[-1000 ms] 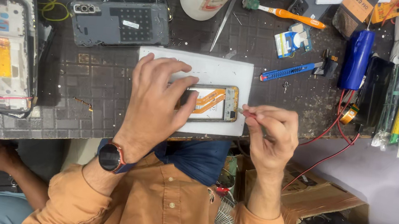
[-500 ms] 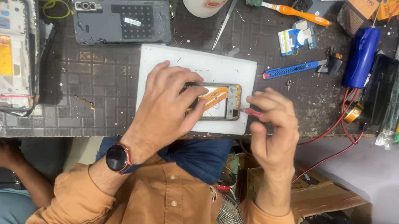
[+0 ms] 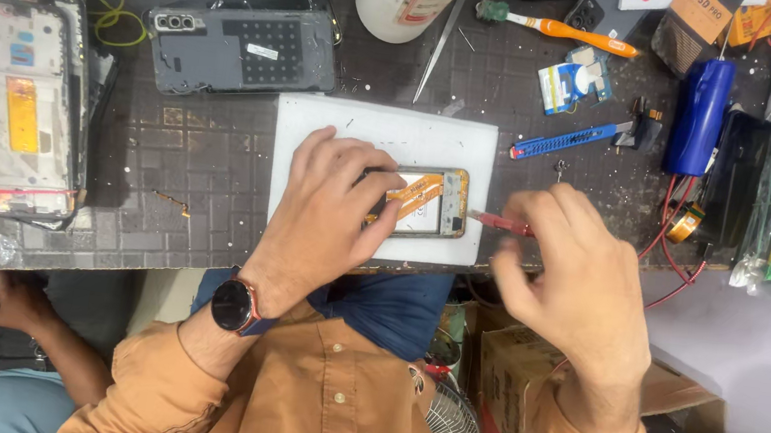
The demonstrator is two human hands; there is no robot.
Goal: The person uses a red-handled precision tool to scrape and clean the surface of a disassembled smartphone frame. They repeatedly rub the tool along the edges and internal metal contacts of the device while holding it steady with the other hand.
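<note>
Pinning opened phone flat on white pad under spread left hand, fingers closed over its near half; pinching thin red tool in right hand, tip touching phone's far edge; likely light, rigid frame, fragile orange flex cable just past left fingertips; gripping by frame edges looking safest.

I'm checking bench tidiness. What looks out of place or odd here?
An orange toothbrush lies among the repair tools. Small screws and scraps are scattered over the dark mat. The opened phone under the left hand sits squarely on its white pad.
</note>
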